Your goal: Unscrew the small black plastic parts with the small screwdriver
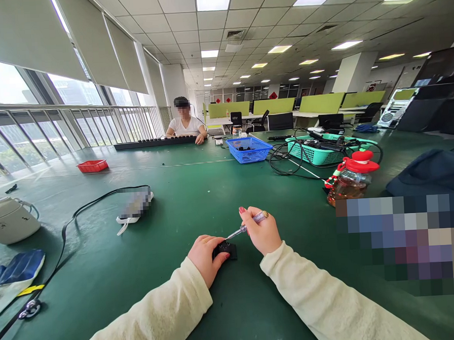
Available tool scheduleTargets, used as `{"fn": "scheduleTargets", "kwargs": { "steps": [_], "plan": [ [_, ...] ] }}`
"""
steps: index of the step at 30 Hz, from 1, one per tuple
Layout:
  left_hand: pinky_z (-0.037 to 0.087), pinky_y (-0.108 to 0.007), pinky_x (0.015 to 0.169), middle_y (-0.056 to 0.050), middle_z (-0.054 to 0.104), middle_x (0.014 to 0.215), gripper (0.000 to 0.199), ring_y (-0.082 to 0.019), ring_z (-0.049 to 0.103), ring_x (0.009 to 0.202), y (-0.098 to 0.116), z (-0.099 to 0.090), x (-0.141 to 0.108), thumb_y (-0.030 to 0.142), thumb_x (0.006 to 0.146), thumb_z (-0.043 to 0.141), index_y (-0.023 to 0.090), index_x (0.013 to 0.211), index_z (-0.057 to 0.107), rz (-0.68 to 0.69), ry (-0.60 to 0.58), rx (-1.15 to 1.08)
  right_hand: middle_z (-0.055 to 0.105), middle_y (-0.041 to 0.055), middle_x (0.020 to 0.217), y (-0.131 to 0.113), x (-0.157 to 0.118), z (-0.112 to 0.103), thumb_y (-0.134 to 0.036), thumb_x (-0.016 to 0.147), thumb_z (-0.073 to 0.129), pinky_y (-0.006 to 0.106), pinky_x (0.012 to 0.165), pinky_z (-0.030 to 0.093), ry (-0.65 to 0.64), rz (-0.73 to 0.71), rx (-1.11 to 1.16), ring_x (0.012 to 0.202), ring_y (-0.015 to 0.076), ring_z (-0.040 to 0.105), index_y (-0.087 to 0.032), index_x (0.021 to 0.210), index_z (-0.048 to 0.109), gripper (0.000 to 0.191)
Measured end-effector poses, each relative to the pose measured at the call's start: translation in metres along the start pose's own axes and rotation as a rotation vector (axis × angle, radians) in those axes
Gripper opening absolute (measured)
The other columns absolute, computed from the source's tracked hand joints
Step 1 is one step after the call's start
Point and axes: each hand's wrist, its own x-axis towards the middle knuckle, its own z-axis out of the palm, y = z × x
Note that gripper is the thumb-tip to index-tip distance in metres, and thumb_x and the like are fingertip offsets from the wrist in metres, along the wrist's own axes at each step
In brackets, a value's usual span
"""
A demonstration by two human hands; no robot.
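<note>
On the green tabletop, my left hand (206,257) is closed around the left side of a small black part (228,249), pressing it to the table with fingers and thumb. My right hand (261,233) grips a slim screwdriver (236,234) with a clear handle. Its shaft slants down to the left, and the tip meets the upper edge of the black part near my left fingertips. Whether the tip sits in a screw is too small to tell. My left fingers hide part of the black piece.
Ahead stand a blue basket (250,150) with small dark parts and a teal basket (317,152) full of cables. A red-lidded bottle (351,178) is at right, a red tray (93,166) at far left. A strap (65,232) lies left. A person (186,122) sits across the table.
</note>
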Motion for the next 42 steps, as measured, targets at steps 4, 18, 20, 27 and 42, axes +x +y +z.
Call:
{"fn": "scheduleTargets", "kwargs": {
  "steps": [4, 18, 20, 27, 42],
  "plan": [
    [0.05, -0.043, 0.095, -0.007, 0.073, 0.1, 0.029, -0.027, 0.061, 0.103, 0.003, -0.002, 0.0, 0.026, 0.08, 0.061, 0.02, 0.107, 0.069, -0.002, -0.018, 0.016, 0.041, -0.0036, 0.041, 0.0, 0.003, 0.0, -0.058, 0.082, 0.05, 0.024, 0.046, 0.035, -0.005, 0.037, 0.007, 0.041, 0.0102, 0.039, -0.022, 0.045, 0.039, 0.053],
    [0.049, -0.042, 0.094, -0.007, 0.073, 0.099, 0.027, -0.027, 0.061, 0.101, -0.002, -0.001, 0.001, 0.03, 0.081, 0.062, 0.02, 0.105, 0.07, 0.021, -0.015, 0.05, 0.033, -0.0068, 0.036, 0.028, 0.015, 0.001, -0.063, 0.076, 0.057, 0.023, 0.039, 0.025, -0.097, 0.311, 0.214, 0.036, 0.0075, 0.031, -0.02, 0.049, 0.045, 0.052],
    [0.049, -0.041, 0.094, -0.007, 0.073, 0.1, 0.027, -0.026, 0.061, 0.101, -0.002, -0.001, 0.001, 0.03, 0.08, 0.062, 0.02, 0.105, 0.07, 0.018, -0.01, 0.057, 0.031, -0.0075, 0.036, 0.029, 0.015, 0.002, -0.064, 0.077, 0.056, 0.023, 0.038, 0.024, -0.115, 0.302, 0.255, 0.035, 0.007, 0.028, -0.021, 0.051, 0.045, 0.051],
    [0.049, -0.041, 0.096, -0.008, 0.073, 0.102, 0.029, -0.027, 0.061, 0.104, 0.001, -0.002, 0.002, 0.03, 0.081, 0.063, 0.02, 0.107, 0.07, 0.005, -0.016, 0.1, 0.03, -0.008, 0.039, 0.021, 0.016, -0.001, -0.066, 0.076, 0.056, 0.022, 0.037, 0.022, -0.175, 0.212, 0.24, 0.036, 0.0061, 0.027, -0.02, 0.053, 0.045, 0.053],
    [0.043, -0.04, 0.103, -0.008, 0.07, 0.113, 0.038, -0.029, 0.055, 0.113, 0.02, -0.018, 0.005, 0.034, 0.08, 0.064, 0.018, 0.115, 0.067, -0.039, -0.125, 0.123, 0.035, -0.0062, 0.034, 0.028, 0.023, -0.006, -0.071, 0.072, 0.058, 0.021, 0.033, 0.021, -0.088, 0.268, 0.453, 0.031, 0.0049, 0.028, -0.018, 0.052, 0.052, 0.057]
  ]
}}
